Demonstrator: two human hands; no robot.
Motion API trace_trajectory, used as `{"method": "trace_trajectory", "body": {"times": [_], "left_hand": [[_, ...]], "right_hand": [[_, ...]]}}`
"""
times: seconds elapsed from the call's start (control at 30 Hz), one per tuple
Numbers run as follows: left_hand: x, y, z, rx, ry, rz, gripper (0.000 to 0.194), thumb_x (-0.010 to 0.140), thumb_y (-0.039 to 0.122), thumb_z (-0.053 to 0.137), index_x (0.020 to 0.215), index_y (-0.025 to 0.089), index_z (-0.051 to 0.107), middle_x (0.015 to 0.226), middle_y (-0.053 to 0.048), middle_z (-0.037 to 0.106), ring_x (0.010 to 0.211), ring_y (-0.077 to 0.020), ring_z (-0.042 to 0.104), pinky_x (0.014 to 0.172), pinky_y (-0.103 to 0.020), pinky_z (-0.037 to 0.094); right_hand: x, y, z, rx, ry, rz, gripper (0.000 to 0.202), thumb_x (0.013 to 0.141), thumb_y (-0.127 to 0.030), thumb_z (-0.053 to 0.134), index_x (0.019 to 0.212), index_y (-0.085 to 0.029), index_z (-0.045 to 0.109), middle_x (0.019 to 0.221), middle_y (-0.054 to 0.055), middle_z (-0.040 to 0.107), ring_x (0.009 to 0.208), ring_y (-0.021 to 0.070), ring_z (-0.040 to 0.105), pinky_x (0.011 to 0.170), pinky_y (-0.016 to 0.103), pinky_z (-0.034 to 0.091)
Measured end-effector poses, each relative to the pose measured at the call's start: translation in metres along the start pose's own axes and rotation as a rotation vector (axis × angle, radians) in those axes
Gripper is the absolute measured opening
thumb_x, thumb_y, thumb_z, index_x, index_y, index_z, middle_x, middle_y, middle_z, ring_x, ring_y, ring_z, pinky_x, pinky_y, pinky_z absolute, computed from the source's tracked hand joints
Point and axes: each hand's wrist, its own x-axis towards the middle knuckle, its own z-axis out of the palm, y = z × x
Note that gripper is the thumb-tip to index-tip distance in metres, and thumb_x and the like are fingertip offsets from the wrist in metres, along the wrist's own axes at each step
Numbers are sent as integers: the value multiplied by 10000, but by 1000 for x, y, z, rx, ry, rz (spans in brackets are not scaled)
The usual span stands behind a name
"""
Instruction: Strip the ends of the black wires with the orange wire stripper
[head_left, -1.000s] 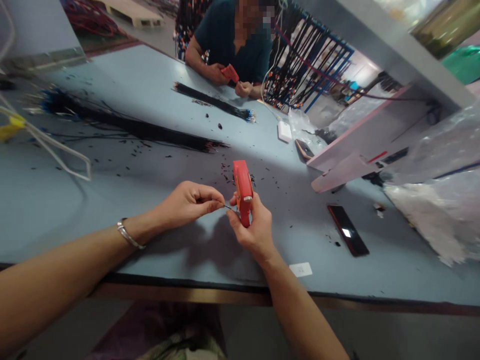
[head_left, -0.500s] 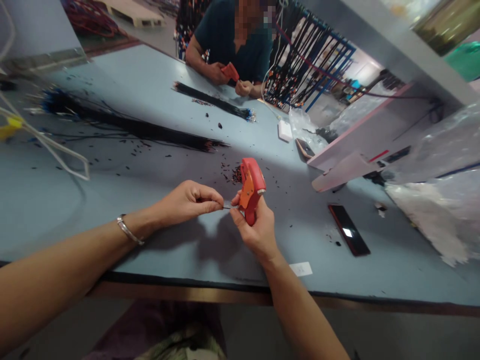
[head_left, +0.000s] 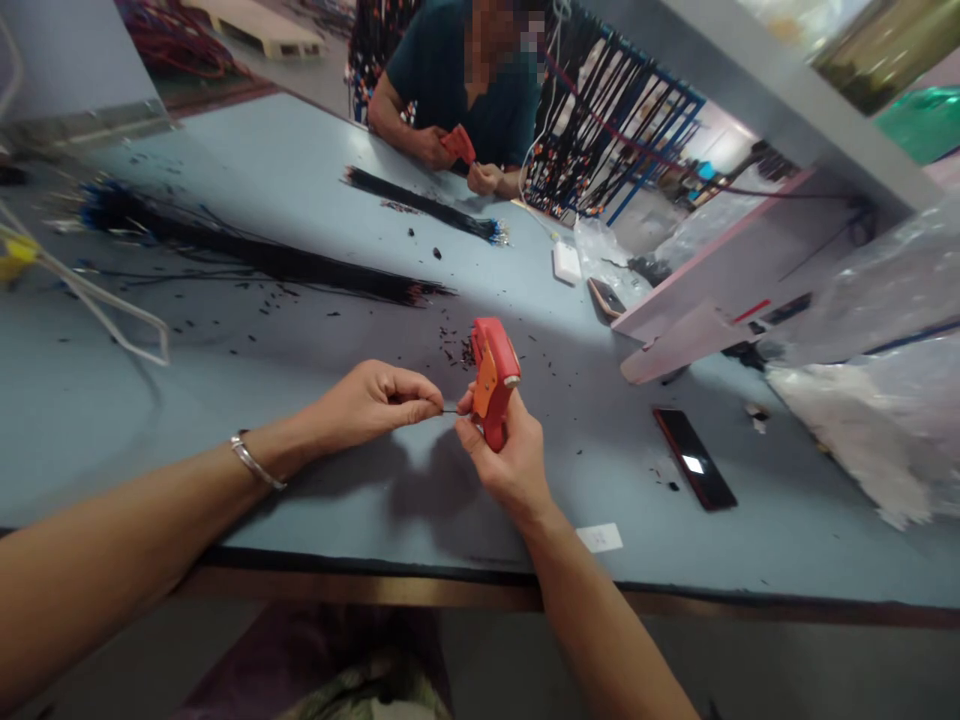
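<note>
My left hand point(head_left: 382, 400) pinches a thin dark wire point(head_left: 450, 411), whose short visible stretch reaches across to the fingertips of my right hand point(head_left: 510, 455). That right hand is wrapped round a red and orange wire stripper point(head_left: 495, 375), held upright with its head at the top. Thumb and forefinger of the right hand sit close to the wire; whether they grip it cannot be made out. Behind the tool lies a small heap of dark cut insulation bits point(head_left: 466, 352). A long bundle of black wires point(head_left: 292, 260) stretches over the table at the left.
Across the table a person point(head_left: 457, 90) holds a similar red tool point(head_left: 458, 145) near a second wire bundle point(head_left: 424, 203). On the right are a phone point(head_left: 694, 458), a paper label point(head_left: 600, 538), a white roll point(head_left: 682, 345) and plastic bags point(head_left: 847, 420). A white wire frame point(head_left: 112, 310) stands left.
Both hands keep nearly the same pose, wire and stripper still in them. The whole view has shifted very slightly; the stripper appears a little further left.
</note>
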Motion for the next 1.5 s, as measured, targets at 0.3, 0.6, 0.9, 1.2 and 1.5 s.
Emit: {"method": "trace_trajectory", "body": {"times": [0.3,0.6,0.9,1.2,1.5], "left_hand": [[4,-9,-9,38,394,-50,258,785,403,673,821,159,747,793,-40,721,714,-149,600,671,-218,469],[5,-6,-13,68,480,-48,251,755,398,688,795,156,745,781,-42,726,726,-162,612,671,-223,474],[4,-8,-14,4,490,-50,251,757,394,677,808,156,739,783,-30,716,727,-151,604,703,-228,471],[4,-9,-18,146,424,23,274,798,387,613,817,146,742,754,-33,702,696,-147,591,637,-214,460],[4,-11,-17,176,388,67,270,807,366,591,841,145,742,788,-41,728,726,-151,617,676,-214,491]], "right_hand": [[-2,2,-2,948,-346,345,351,840,-375,613,1141,-215,531,917,38,659,850,236,683,854,488,530],[16,-13,-4,1099,-446,395,476,664,-347,735,1077,-251,519,927,4,643,934,258,660,936,520,473],[16,11,8,1042,-566,507,295,747,-293,705,965,-168,552,806,30,670,743,205,682,761,400,553],[6,12,5,1038,-605,541,277,776,-309,685,976,-142,591,813,63,714,695,206,698,704,388,577],[7,2,3,813,-516,545,307,735,-309,740,937,-157,565,778,33,683,675,192,695,661,331,566]]}}
